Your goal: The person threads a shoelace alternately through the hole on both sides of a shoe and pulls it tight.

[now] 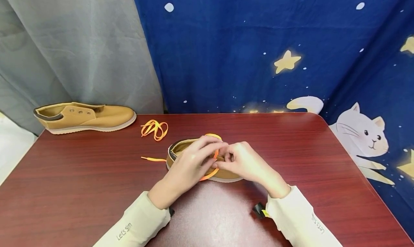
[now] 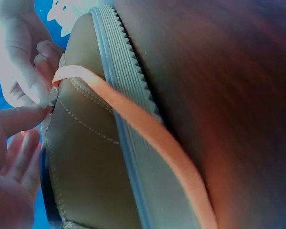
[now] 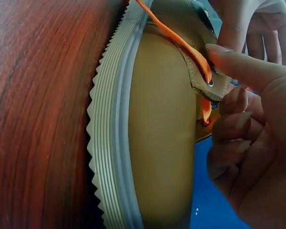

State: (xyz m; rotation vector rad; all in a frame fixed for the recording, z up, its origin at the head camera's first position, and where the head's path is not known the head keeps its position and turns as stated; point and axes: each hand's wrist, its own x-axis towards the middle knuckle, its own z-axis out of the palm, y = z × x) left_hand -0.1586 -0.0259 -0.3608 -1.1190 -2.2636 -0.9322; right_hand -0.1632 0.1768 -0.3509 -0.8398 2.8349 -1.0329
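Observation:
A tan lace-up shoe (image 1: 226, 174) lies under both hands, toe to the right. An orange shoelace (image 3: 174, 36) passes through its front eyelets; a loose end trails behind the heel. My left hand (image 1: 191, 160) reaches over the opening, its thumb and fingers pinching the eyelet flap (image 3: 219, 86) at its edge. From the toe side my right hand (image 1: 245, 162) holds the same flap, its thumb (image 3: 224, 56) at the edge and its other fingers curled beneath. Both thumb tips almost meet in the left wrist view. I cannot tell whether the fingers also hold the lace tip.
A second tan shoe (image 1: 97, 119), unlaced, stands at the back left of the red-brown table (image 1: 81, 189). Beside its toe lies a loosely bundled orange shoelace (image 1: 154, 129). A grey curtain (image 1: 81, 42) and a blue starry curtain (image 1: 226, 60) hang behind the table.

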